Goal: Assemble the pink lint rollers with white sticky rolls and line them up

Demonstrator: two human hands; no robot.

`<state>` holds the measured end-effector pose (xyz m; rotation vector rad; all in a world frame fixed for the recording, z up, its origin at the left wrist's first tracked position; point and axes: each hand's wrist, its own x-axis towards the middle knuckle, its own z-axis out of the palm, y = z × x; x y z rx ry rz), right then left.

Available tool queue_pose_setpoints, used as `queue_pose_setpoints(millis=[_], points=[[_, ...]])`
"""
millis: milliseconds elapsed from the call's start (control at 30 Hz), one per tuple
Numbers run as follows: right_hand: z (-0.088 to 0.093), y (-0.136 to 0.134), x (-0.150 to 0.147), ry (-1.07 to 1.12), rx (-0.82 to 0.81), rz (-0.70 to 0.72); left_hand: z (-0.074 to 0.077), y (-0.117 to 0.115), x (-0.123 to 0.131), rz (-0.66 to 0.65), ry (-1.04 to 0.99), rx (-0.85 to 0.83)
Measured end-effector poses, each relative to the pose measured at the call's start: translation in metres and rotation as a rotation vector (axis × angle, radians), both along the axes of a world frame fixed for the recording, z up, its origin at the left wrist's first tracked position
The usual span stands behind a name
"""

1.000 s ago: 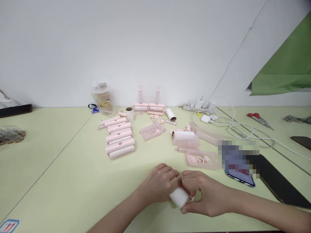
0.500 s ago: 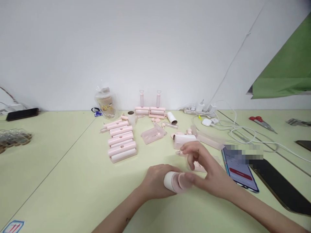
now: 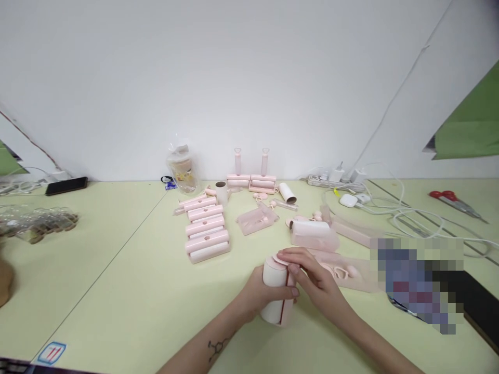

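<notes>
My left hand (image 3: 254,295) is wrapped around a white and pink lint roller (image 3: 273,280), which stands nearly upright above the table. The thumb crosses its front, below the top end. My right hand (image 3: 320,274) has its fingers and thumb closed on the pink end piece (image 3: 281,259) at the top. A dark red line runs down the roller's side where white meets pink. Just beyond the right hand lies a clear pink packet (image 3: 360,270) with small pink parts. Behind it, a white roll (image 3: 311,228) rests in pink wrapping.
Several pink lint rollers (image 3: 208,239) lie in a row at left. Two with handles (image 3: 262,183) stand by the wall. Bare rolls (image 3: 287,192), a bagged cup (image 3: 183,169), white cables (image 3: 397,210), red-handled scissors (image 3: 448,197) and a dark phone (image 3: 473,306) surround the workspace.
The lint roller has turned from pointing rightward to nearly upright. My right hand's raised fingers have come down onto its top end. The view has shifted left.
</notes>
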<state>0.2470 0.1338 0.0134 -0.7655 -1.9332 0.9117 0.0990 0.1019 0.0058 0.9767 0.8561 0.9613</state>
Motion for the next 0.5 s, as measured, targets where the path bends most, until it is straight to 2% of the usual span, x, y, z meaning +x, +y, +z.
queue_pose_setpoints(millis=[300, 433, 500], points=[[-0.002, -0.002, -0.003, 0.05, -0.053, 0.036, -0.003, -0.003, 0.0, -0.039, -0.084, -0.091], [-0.011, -0.004, -0.003, 0.064, -0.224, -0.063, 0.003, -0.003, 0.0, 0.012, -0.097, -0.026], [-0.016, -0.006, -0.005, 0.085, -0.344, -0.049, 0.006, -0.004, 0.001, 0.059, -0.103, 0.012]])
